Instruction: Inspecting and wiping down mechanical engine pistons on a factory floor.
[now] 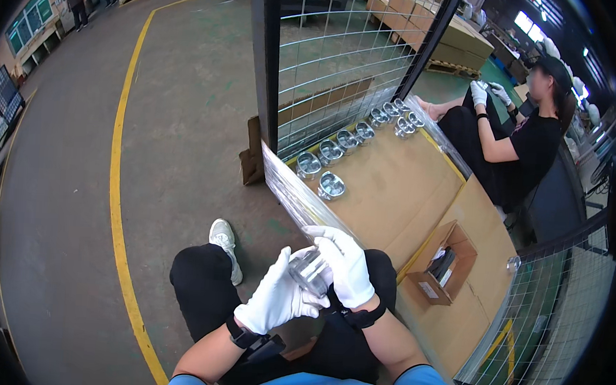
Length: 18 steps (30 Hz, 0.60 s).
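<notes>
Over my lap I hold a shiny metal piston (pixel 310 272), tilted, between both white-gloved hands. My left hand (pixel 273 298) cups it from the left and below, its fingers curled around the side. From the right, my right hand (pixel 346 267) grips its upper edge with bent fingers; part of the piston is hidden behind them. Several similar pistons stand in a loose row on the cardboard-covered table, the closest being a piston (pixel 332 185) a little beyond my right hand.
An open cardboard box (pixel 467 267) with dark items sits on the cardboard tabletop (pixel 393 180) at the right. A wire mesh panel (pixel 343 75) rises behind the pistons. Across the table a person (pixel 519 145) in white gloves sits handling something. A yellow line (pixel 116 181) marks the floor.
</notes>
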Each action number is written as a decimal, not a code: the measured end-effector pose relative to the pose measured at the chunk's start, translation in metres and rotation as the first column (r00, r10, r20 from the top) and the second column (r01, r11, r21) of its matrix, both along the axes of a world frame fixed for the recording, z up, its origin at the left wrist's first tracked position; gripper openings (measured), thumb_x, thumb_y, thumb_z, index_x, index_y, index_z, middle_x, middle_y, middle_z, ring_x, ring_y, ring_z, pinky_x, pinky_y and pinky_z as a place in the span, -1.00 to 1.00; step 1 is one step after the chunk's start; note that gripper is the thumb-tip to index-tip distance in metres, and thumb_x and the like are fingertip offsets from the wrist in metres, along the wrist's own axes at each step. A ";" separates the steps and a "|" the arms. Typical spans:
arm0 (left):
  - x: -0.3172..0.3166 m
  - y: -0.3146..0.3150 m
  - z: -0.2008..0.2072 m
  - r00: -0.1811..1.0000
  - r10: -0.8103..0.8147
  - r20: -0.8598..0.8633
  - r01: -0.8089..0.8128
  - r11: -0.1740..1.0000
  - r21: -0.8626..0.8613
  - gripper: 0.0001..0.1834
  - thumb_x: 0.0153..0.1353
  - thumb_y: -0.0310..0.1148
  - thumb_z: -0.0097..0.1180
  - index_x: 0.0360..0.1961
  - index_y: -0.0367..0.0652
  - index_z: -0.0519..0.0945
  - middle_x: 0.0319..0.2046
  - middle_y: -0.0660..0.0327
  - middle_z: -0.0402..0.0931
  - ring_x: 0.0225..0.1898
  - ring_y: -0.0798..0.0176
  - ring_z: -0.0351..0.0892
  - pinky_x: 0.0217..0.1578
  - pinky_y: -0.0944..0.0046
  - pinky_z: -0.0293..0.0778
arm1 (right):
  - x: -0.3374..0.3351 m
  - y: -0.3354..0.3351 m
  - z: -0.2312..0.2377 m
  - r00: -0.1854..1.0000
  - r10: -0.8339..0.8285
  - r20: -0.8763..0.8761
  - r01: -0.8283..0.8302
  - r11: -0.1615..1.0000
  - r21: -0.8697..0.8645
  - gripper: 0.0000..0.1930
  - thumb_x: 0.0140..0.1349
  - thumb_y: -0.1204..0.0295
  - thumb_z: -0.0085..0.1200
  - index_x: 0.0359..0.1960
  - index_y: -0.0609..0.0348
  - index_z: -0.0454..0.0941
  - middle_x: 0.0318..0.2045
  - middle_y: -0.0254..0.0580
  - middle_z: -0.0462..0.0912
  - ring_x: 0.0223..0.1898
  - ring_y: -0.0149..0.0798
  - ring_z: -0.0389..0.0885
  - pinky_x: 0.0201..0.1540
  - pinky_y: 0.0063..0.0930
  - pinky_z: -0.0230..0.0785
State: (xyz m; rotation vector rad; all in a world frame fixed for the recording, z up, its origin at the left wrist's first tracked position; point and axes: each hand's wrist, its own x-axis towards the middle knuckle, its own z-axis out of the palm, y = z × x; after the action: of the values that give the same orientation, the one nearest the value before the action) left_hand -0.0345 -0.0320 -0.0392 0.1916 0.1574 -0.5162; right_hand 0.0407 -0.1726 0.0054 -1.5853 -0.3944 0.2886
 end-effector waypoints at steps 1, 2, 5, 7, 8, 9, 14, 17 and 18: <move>-0.001 0.000 0.002 1.000 -0.002 -0.010 0.002 1.000 0.010 -0.33 0.38 0.23 -0.22 0.29 -0.02 0.26 0.09 0.01 0.47 -0.23 -0.09 0.64 -0.34 0.07 0.66 | -0.003 0.001 0.003 1.000 -0.002 -0.010 0.002 1.000 0.010 -0.69 0.44 0.42 -0.13 0.07 0.32 0.53 -0.18 -0.22 0.64 -0.21 -0.48 0.56 0.03 -0.55 0.39; -0.001 0.001 0.006 0.999 0.040 0.000 -0.040 0.999 0.025 -0.33 0.37 0.23 -0.20 0.29 -0.01 0.27 0.06 -0.02 0.49 -0.24 -0.11 0.64 -0.34 0.05 0.65 | -0.005 0.000 0.007 0.998 0.022 -0.057 -0.015 0.993 0.119 -0.69 0.44 0.39 -0.12 0.08 0.31 0.52 -0.26 -0.27 0.61 -0.28 -0.53 0.52 -0.03 -0.58 0.40; 0.002 -0.001 0.020 0.983 0.168 -0.073 -0.166 0.986 0.029 -0.39 0.35 0.18 -0.09 0.27 0.06 0.34 0.03 -0.08 0.50 -0.27 -0.24 0.59 -0.34 0.03 0.59 | 0.002 -0.010 0.005 0.986 -0.038 -0.163 0.077 0.968 0.239 -0.67 0.44 0.32 -0.10 0.06 0.31 0.48 -0.41 -0.41 0.52 -0.48 -0.60 0.41 -0.39 -0.74 0.30; 0.001 -0.001 0.025 0.971 0.221 -0.087 -0.218 0.975 0.038 -0.41 0.35 0.16 -0.07 0.26 0.06 0.37 0.03 -0.06 0.50 -0.29 -0.25 0.58 -0.33 0.04 0.57 | 0.004 -0.013 0.001 0.964 -0.052 -0.260 0.145 0.924 0.354 -0.68 0.44 0.32 -0.10 0.05 0.31 0.48 -0.41 -0.41 0.52 -0.46 -0.60 0.42 -0.39 -0.73 0.28; 0.001 0.001 0.026 0.974 0.216 -0.074 -0.216 0.976 0.015 -0.42 0.34 0.14 -0.05 0.24 0.05 0.40 0.02 -0.01 0.51 -0.23 -0.20 0.58 -0.32 0.01 0.57 | 0.004 -0.016 0.001 0.970 -0.025 -0.243 0.111 0.932 0.346 -0.67 0.44 0.32 -0.10 0.07 0.31 0.48 -0.40 -0.40 0.52 -0.43 -0.59 0.45 -0.34 -0.71 0.31; 0.001 0.002 0.027 0.974 0.213 -0.080 -0.211 0.977 0.033 -0.42 0.34 0.14 -0.05 0.24 0.05 0.40 0.02 -0.01 0.51 -0.23 -0.20 0.58 -0.32 0.01 0.57 | 0.003 -0.019 0.005 0.980 -0.003 -0.200 0.057 0.962 0.268 -0.67 0.44 0.34 -0.09 0.07 0.32 0.50 -0.39 -0.40 0.52 -0.40 -0.58 0.46 -0.27 -0.69 0.34; -0.001 0.004 0.029 0.955 0.283 -0.093 -0.285 0.958 -0.014 -0.43 0.32 0.16 -0.03 0.18 0.04 0.44 0.07 0.03 0.49 -0.06 0.02 0.57 -0.32 0.04 0.59 | 0.000 -0.013 -0.001 0.986 0.081 0.149 -0.110 0.974 0.200 -0.64 0.22 0.37 0.25 0.02 0.24 0.57 -0.27 -0.31 0.56 -0.33 -0.50 0.47 -0.22 -0.62 0.36; 0.001 0.004 0.034 0.951 0.293 -0.095 -0.294 0.956 0.003 -0.45 0.31 0.18 -0.01 0.12 0.01 0.45 0.06 0.11 0.49 -0.02 0.10 0.55 -0.32 0.07 0.61 | 0.000 -0.016 0.005 0.921 0.119 0.371 -0.088 0.991 -0.099 -0.46 -0.06 0.21 0.46 -0.02 0.13 0.62 -0.21 -0.16 0.59 -0.17 -0.26 0.58 -0.07 -0.43 0.42; 0.001 0.004 0.034 0.933 0.339 -0.123 -0.353 0.928 -0.120 -0.44 0.32 0.18 -0.03 0.17 0.06 0.42 0.05 0.05 0.49 -0.13 -0.06 0.58 -0.30 -0.01 0.61 | 0.001 -0.013 0.008 0.923 0.116 0.368 -0.087 0.992 -0.095 -0.46 -0.06 0.21 0.46 -0.02 0.13 0.62 -0.21 -0.16 0.59 -0.17 -0.26 0.58 -0.07 -0.43 0.42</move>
State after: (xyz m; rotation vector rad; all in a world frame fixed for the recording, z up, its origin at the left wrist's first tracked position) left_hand -0.0334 -0.0281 -0.0050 -0.0023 0.2473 -0.1814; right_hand 0.0419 -0.1853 0.0134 -1.6999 -0.7698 0.0781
